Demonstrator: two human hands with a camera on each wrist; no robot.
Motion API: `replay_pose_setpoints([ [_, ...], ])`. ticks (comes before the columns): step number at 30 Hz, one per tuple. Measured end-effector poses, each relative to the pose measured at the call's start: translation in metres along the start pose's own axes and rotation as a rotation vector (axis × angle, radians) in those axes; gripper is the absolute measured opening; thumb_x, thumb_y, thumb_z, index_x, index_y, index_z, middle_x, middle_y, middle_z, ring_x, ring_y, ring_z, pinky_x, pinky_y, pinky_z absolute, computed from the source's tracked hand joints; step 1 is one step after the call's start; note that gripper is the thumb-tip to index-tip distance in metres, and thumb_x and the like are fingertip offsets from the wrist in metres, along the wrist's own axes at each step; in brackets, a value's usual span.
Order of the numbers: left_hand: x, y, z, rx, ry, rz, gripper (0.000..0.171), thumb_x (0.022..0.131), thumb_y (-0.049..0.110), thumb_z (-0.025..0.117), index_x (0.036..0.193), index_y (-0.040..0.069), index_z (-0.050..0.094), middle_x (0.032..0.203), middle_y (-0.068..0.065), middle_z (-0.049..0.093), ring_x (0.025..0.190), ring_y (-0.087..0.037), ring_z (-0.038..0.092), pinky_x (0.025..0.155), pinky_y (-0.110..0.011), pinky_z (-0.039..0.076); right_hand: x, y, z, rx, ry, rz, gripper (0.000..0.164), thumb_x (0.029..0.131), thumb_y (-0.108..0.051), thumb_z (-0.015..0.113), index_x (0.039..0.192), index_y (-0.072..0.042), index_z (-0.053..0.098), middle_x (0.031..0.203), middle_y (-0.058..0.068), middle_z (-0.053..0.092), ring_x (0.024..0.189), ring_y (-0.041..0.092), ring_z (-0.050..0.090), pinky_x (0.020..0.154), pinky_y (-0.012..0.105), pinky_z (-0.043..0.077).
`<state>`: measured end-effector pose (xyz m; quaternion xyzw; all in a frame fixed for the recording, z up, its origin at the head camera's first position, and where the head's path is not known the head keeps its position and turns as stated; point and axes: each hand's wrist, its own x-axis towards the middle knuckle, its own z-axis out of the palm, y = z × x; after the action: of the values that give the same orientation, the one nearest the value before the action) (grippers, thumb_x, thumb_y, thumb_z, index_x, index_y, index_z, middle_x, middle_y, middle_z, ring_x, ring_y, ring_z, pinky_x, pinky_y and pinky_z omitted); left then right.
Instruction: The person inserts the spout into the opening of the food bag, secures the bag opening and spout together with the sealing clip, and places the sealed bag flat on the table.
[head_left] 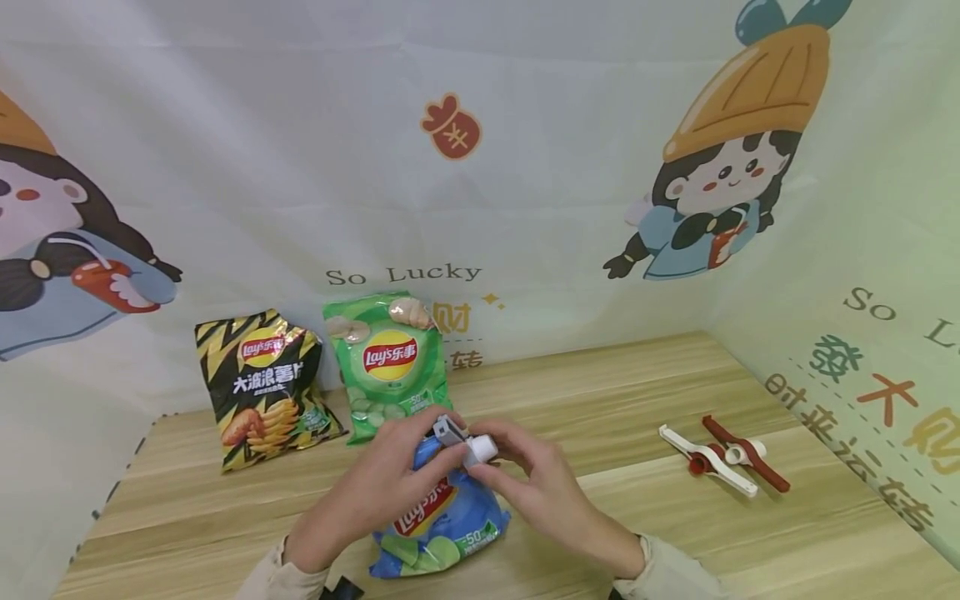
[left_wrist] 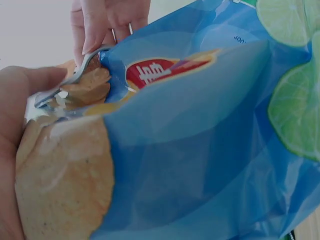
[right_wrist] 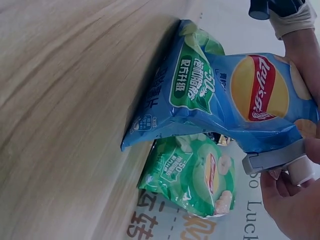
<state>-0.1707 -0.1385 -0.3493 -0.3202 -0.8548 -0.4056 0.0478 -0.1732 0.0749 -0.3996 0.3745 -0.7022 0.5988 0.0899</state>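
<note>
A blue Lay's chip bag (head_left: 450, 525) stands on the table in front of me, lime pictures along its lower part. Across its top edge lies a grey bag clip (right_wrist: 275, 156) with a white spout cap (head_left: 482, 450). My left hand (head_left: 386, 475) holds the bag's top corner, thumb and forefinger close around the clip. From the other side, my right hand (head_left: 543, 483) pinches the clip by its capped end. In the left wrist view the bag's front (left_wrist: 175, 145) fills most of the picture, and the right hand's fingers (left_wrist: 95, 25) touch the clip's far end.
A black chip bag (head_left: 262, 392) and a green chip bag (head_left: 390, 362) lean against the printed backdrop at the back left. To the right on the wooden table (head_left: 600, 400) lie a white bag clip (head_left: 712, 462) and a red bag clip (head_left: 765, 471), crossing each other.
</note>
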Motion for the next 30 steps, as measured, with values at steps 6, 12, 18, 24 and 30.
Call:
replay_pose_setpoints([
  [6,-0.003,-0.003,-0.006,0.04,-0.022,0.046,0.032,0.096,0.006,0.059,0.127,0.013,0.06,0.105,0.005,0.069,0.083,-0.007,0.064,0.072,-0.029,0.055,0.0,0.0,-0.001,0.015,-0.024,0.017,0.034,0.096,-0.009,0.066,0.129,-0.008,0.06,0.125,0.006,0.066,0.107,0.02,0.066,0.097,0.037,0.051],
  [12,-0.003,-0.003,-0.009,0.016,-0.041,0.005,0.031,0.098,0.011,0.06,0.129,0.014,0.06,0.108,0.001,0.071,0.088,-0.008,0.066,0.075,-0.028,0.055,-0.004,0.001,-0.002,-0.023,-0.046,-0.043,0.036,0.096,-0.005,0.064,0.131,-0.008,0.06,0.129,0.007,0.065,0.115,0.02,0.063,0.097,0.037,0.051],
  [18,-0.004,-0.003,-0.011,-0.001,-0.048,0.014,0.034,0.094,0.007,0.064,0.127,0.014,0.061,0.105,0.002,0.072,0.085,-0.008,0.066,0.073,-0.027,0.055,-0.005,0.003,-0.001,-0.054,-0.052,-0.097,0.038,0.097,-0.004,0.063,0.135,-0.007,0.057,0.131,0.009,0.064,0.113,0.02,0.065,0.096,0.037,0.052],
  [24,-0.003,-0.002,-0.008,0.027,0.04,0.011,0.021,0.091,0.002,0.068,0.109,0.013,0.065,0.093,0.002,0.072,0.075,-0.007,0.067,0.065,-0.026,0.056,-0.004,0.002,-0.001,-0.111,-0.066,-0.176,0.044,0.095,-0.001,0.065,0.138,-0.004,0.056,0.136,0.011,0.061,0.121,0.024,0.061,0.097,0.037,0.051],
  [30,0.0,0.001,0.0,0.051,0.132,-0.012,0.018,0.089,0.001,0.07,0.104,0.009,0.063,0.087,-0.002,0.071,0.067,-0.006,0.066,0.056,-0.023,0.054,-0.001,0.0,0.001,-0.134,-0.041,-0.123,0.041,0.094,-0.006,0.067,0.135,-0.005,0.059,0.133,0.009,0.063,0.119,0.022,0.062,0.095,0.035,0.052],
])
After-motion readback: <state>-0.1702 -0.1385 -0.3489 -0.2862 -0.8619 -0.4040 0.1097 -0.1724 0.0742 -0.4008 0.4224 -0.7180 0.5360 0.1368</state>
